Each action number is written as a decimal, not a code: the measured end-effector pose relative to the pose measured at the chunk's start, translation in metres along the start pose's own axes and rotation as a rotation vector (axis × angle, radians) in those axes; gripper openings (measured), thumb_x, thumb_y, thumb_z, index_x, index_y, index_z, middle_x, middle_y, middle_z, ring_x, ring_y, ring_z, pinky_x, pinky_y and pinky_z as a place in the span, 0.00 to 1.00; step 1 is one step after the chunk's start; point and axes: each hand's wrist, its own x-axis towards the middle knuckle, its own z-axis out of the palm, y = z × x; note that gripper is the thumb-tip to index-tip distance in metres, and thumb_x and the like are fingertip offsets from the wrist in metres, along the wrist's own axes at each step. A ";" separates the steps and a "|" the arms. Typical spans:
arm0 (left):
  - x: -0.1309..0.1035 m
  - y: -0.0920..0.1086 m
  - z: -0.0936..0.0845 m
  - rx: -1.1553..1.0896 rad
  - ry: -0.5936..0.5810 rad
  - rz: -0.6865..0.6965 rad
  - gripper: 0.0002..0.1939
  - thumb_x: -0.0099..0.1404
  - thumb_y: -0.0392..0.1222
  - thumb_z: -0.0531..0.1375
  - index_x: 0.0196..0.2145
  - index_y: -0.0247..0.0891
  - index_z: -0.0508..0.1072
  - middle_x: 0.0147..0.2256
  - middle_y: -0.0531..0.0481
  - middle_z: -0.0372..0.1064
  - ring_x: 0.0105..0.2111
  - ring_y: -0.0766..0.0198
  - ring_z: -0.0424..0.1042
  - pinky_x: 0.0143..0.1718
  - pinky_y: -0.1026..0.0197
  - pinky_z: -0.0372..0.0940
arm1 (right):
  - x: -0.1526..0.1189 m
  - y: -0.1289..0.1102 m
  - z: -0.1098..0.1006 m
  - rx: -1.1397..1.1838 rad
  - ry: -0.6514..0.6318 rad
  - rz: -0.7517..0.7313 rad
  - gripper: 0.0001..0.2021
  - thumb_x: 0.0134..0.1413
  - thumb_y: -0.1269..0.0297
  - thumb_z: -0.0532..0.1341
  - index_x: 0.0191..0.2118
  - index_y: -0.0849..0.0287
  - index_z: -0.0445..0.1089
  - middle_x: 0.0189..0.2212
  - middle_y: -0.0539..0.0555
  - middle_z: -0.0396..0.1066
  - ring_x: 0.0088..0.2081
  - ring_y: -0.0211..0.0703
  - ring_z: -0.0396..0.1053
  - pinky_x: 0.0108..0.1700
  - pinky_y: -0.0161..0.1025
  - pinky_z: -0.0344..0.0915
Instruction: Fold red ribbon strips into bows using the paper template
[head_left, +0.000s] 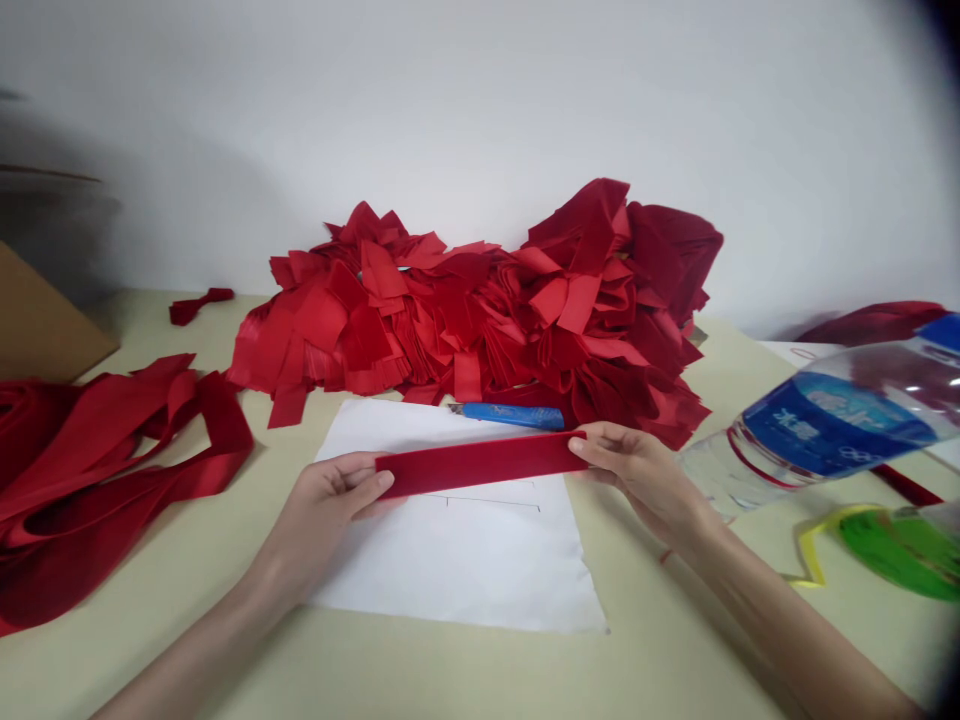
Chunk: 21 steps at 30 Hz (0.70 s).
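A strip of red velvet ribbon (480, 464) is stretched nearly level between my two hands, above a white paper sheet (465, 570). My left hand (337, 490) pinches its left end, thumb on top. At the other end, my right hand (630, 460) grips the ribbon between thumb and fingers. Thin dark ruled lines show on the paper just below the strip. Behind it, a blue utility knife (510, 414) lies near the sheet's upper edge. A large heap of cut red ribbon pieces (465, 330) rises beyond the knife.
Long loops of red ribbon (187, 470) spread over the left of the table (375, 670). A cardboard box (45, 320) stands at far left. Close to my right forearm are a plastic bottle (832, 415) and a green object (904, 550) with a yellow strip (814, 550).
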 end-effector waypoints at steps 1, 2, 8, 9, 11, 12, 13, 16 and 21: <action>0.000 0.000 0.000 0.001 -0.006 0.002 0.17 0.51 0.45 0.64 0.18 0.38 0.59 0.20 0.60 0.43 0.20 0.73 0.47 0.39 0.66 0.68 | 0.000 0.000 0.000 0.008 -0.004 0.002 0.16 0.34 0.56 0.70 0.28 0.60 0.69 0.23 0.47 0.59 0.27 0.33 0.59 0.34 0.35 0.65; 0.001 0.000 0.000 0.001 -0.011 0.002 0.17 0.51 0.45 0.64 0.18 0.38 0.59 0.20 0.60 0.43 0.20 0.73 0.48 0.39 0.66 0.68 | 0.000 -0.001 0.000 0.015 -0.006 0.004 0.16 0.34 0.56 0.71 0.27 0.60 0.69 0.23 0.46 0.59 0.27 0.32 0.58 0.34 0.34 0.64; 0.002 -0.003 -0.002 0.031 0.001 0.011 0.17 0.50 0.46 0.64 0.18 0.38 0.59 0.20 0.60 0.44 0.20 0.73 0.50 0.38 0.66 0.67 | -0.001 -0.003 -0.002 0.111 -0.018 0.042 0.15 0.33 0.56 0.71 0.26 0.59 0.69 0.25 0.47 0.63 0.27 0.33 0.61 0.33 0.33 0.63; 0.002 -0.003 -0.002 0.048 0.012 0.015 0.17 0.50 0.46 0.64 0.18 0.38 0.59 0.19 0.60 0.43 0.19 0.73 0.49 0.36 0.67 0.67 | -0.001 -0.003 -0.003 0.131 -0.029 0.054 0.15 0.34 0.56 0.71 0.27 0.59 0.69 0.25 0.47 0.64 0.28 0.33 0.61 0.35 0.33 0.64; 0.001 -0.003 -0.002 0.085 0.025 0.027 0.18 0.50 0.47 0.64 0.18 0.38 0.58 0.19 0.60 0.41 0.19 0.73 0.47 0.32 0.70 0.66 | -0.002 -0.003 -0.003 0.147 -0.047 0.066 0.15 0.36 0.55 0.70 0.27 0.58 0.70 0.26 0.48 0.66 0.29 0.34 0.63 0.37 0.34 0.64; 0.001 -0.002 -0.002 0.096 0.026 0.035 0.18 0.51 0.47 0.63 0.18 0.38 0.57 0.20 0.60 0.40 0.19 0.73 0.46 0.31 0.70 0.66 | -0.002 -0.004 -0.003 0.142 -0.054 0.065 0.14 0.36 0.54 0.69 0.27 0.58 0.70 0.27 0.48 0.67 0.30 0.35 0.64 0.37 0.34 0.64; 0.000 -0.002 -0.002 0.101 0.025 0.043 0.18 0.51 0.47 0.63 0.18 0.38 0.57 0.20 0.60 0.40 0.19 0.73 0.46 0.31 0.71 0.66 | -0.002 -0.004 -0.003 0.130 -0.062 0.060 0.14 0.37 0.54 0.69 0.28 0.58 0.70 0.27 0.48 0.68 0.31 0.36 0.65 0.37 0.34 0.63; -0.002 0.000 -0.001 0.091 0.031 0.037 0.17 0.51 0.46 0.63 0.19 0.38 0.57 0.20 0.60 0.41 0.20 0.73 0.49 0.35 0.69 0.67 | -0.003 -0.004 -0.003 0.078 -0.073 0.031 0.13 0.40 0.54 0.68 0.28 0.58 0.71 0.29 0.50 0.70 0.33 0.37 0.66 0.37 0.34 0.63; -0.001 0.000 -0.001 0.085 0.031 0.037 0.17 0.50 0.46 0.64 0.18 0.39 0.58 0.20 0.60 0.42 0.20 0.72 0.50 0.38 0.68 0.67 | -0.003 -0.003 -0.002 0.003 -0.042 -0.002 0.15 0.39 0.52 0.67 0.28 0.58 0.71 0.30 0.51 0.70 0.32 0.38 0.66 0.36 0.35 0.62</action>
